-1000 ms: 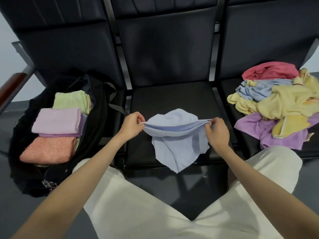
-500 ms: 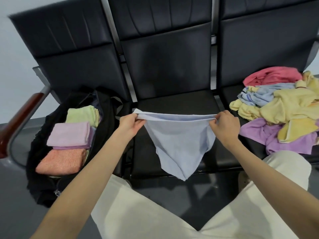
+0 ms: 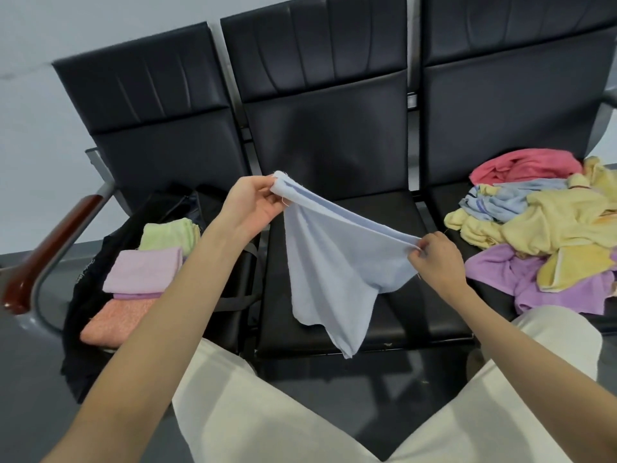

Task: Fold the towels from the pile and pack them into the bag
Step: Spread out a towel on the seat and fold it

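Looking down from my head, I hold a light blue towel (image 3: 337,265) in the air above the middle seat (image 3: 394,208) of a row of black chairs. My left hand (image 3: 252,208) pinches one top corner between thumb and curled fingers, raised higher and toward the left side of that seat; my right hand (image 3: 435,262) pinches the other top corner, lower and toward the seat's right side. The top edge runs taut between my hands on a slant, doubled over so two layers show, and the rest of the cloth hangs down in a loose point that ends over the front edge of the middle seat. To the left of the middle seat, on the neighbouring chair, sits the open black bag (image 3: 86,315), and in it lie folded towels: a green one (image 3: 170,233) at the back, a lilac one (image 3: 143,270) in front of it, and an orange one (image 3: 117,320) nearest to me. To the right of the middle seat, the third chair carries the unfolded pile (image 3: 541,225), with pink, blue, yellow and purple towels tangled together. My pale trousers (image 3: 267,412) fill the space below the seat, and a wooden armrest (image 3: 50,248) stands beyond the bag, farthest from the middle seat.
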Available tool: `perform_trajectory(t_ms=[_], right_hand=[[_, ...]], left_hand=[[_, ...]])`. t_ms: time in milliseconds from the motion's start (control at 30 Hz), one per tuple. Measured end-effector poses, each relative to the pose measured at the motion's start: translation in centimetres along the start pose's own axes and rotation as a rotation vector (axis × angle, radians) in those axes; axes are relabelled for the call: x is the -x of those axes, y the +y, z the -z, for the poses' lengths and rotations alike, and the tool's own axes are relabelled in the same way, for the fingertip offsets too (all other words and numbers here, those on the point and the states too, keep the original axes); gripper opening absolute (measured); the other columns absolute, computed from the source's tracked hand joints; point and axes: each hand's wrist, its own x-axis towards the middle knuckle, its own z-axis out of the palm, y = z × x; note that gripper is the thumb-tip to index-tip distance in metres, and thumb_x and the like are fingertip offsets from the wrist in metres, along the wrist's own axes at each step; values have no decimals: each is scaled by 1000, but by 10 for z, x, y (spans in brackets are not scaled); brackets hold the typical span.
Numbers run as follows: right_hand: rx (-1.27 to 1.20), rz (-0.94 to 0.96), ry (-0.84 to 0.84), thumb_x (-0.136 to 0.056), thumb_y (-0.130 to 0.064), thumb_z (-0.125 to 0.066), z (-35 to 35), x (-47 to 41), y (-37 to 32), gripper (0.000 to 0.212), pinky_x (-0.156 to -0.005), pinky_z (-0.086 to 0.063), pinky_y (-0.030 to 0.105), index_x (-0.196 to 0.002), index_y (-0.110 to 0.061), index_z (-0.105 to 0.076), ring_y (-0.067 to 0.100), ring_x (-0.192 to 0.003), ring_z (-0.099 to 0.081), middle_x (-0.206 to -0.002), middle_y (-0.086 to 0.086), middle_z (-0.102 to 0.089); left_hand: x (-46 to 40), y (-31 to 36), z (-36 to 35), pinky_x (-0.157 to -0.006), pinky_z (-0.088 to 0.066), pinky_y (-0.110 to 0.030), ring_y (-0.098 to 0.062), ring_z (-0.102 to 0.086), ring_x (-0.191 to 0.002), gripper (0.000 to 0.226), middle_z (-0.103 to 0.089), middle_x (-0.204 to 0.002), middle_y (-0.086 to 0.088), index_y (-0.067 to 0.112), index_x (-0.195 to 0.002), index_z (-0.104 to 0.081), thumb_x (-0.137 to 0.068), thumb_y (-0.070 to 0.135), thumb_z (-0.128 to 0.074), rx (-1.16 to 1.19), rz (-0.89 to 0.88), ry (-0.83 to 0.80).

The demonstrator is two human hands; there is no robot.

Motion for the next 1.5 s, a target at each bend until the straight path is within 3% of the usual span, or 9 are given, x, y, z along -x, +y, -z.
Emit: perform_trajectory(t_ms=[233,400,600,800,967,1133,1300,1400,1500], right_hand=[[-114,118,87,-82,-18,-63,20,-5,-6,9,-58,-39,29,-77,-11,-62,17,-63,-53,-77,-3,-56],[-178,229,159,-82,-15,-64,37,-12,-31,11,-60,-35,26,-72,-11,-59,17,-61,-49,-69,-5,-52],[-232,428,260,-87,-14,-66,57,-19,-61,10,-60,-41,29,-81,-6,-64,18,-63,-51,-71,0,-56],[-252,480,423,-89,-14,-66,65,-24,-84,15,-64,-37,25,-97,-3,-62,17,-68,-52,-80,8,-61],[-346,459,554,-94,-16,-58,69,-30,-102,17,-65,-41,18,-105,-6,-65,11,-73,-55,-89,5,-63],[-370,305,443,-93,-20,-57,75,-53,-112,12,-64,-39,21,-95,-10,-64,12,-72,-57,-89,0,-64],[-398,130,217,-94,-22,-58,74,-103,-104,12,-49,-51,19,-87,-12,-57,11,-47,-63,-81,7,-65],[-374,85,180,-94,-19,-59,75,-133,-102,9,-69,-57,34,-88,-12,-56,19,-70,-68,-88,8,-66],[-349,97,215,-94,-17,-58,84,-148,-103,11,-68,-40,24,-92,-5,-58,18,-78,-58,-88,7,-61]], left_hand=[[-12,2,23,-62,-56,-22,-22,-65,-85,19,-62,-89,-14,-5,-92,-65,-88,-7,-47,-596,-405,396],[-15,9,41,-63,-59,-26,-8,-65,-50,14,-62,-73,-2,3,-99,-61,-96,3,-48,-761,-588,554],[-17,33,69,-57,-54,-20,-16,-67,-62,18,-70,-90,-10,4,-99,-69,-94,6,-52,-1148,-767,571],[-14,51,83,-49,-46,-10,-17,-65,-63,15,-70,-88,-10,3,-96,-72,-91,5,-57,-1286,-829,536],[-12,55,77,-72,-56,-40,-18,-60,-79,8,-59,-92,-2,14,-86,-63,-86,18,-56,-1095,-991,709],[-24,56,61,-46,-56,-28,-19,-66,-50,11,-65,-81,-10,4,-92,-60,-92,8,-50,-920,-837,570],[-68,66,49,-65,-61,-36,-22,-69,-59,14,-61,-87,-6,4,-95,-61,-93,3,-48,-887,-534,455],[-94,70,38,-69,-59,-34,-21,-67,-69,16,-64,-98,-15,4,-93,-62,-93,1,-46,-941,-539,413],[-112,73,30,-70,-55,-30,-26,-68,-87,21,-66,-101,-15,6,-93,-65,-92,1,-44,-1025,-569,390]])
